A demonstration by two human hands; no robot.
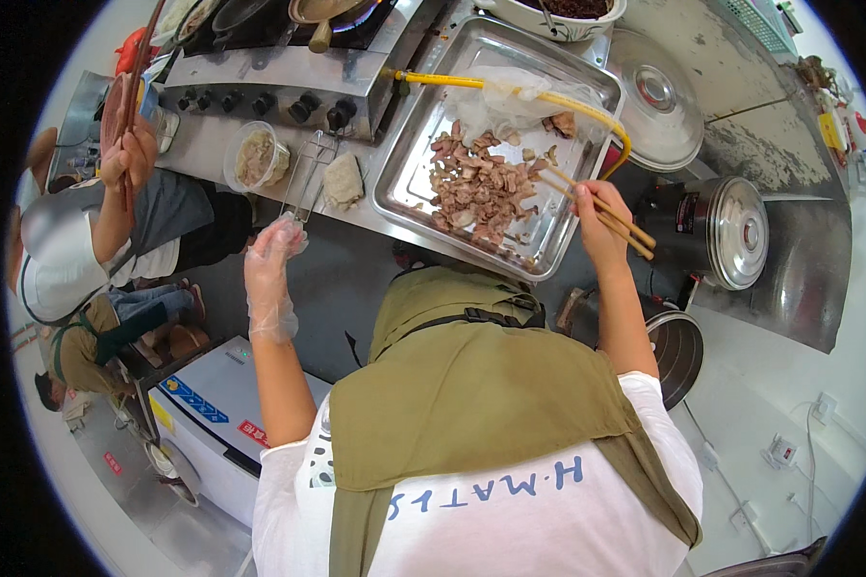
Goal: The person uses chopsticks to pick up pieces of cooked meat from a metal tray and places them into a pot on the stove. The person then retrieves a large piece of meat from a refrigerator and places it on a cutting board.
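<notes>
My right hand (600,216) is bare and grips a pair of wooden chopsticks (624,227). The chopstick tips reach into chopped cooked meat (483,187) spread in a stainless steel tray (386,191). My left hand (274,249) wears a clear plastic glove, its fingers bunched at the near end of a metal wire utensil (310,169). I cannot tell whether they grip it. Beside the utensil lies a folded pale cloth (343,180). A clear plastic tub (257,156) holding pale food stands to its left. A crumpled clear plastic bag (519,94) and a larger brown piece (561,124) lie at the tray's far side.
A yellow hose (440,78) arches over the tray. A gas stove (274,68) with a lit burner and pan (325,11) stands at the back left. Lidded pots (736,234) stand right. At left, a co-worker's hand (133,155) holds long chopsticks. A white freezer (209,404) stands behind left.
</notes>
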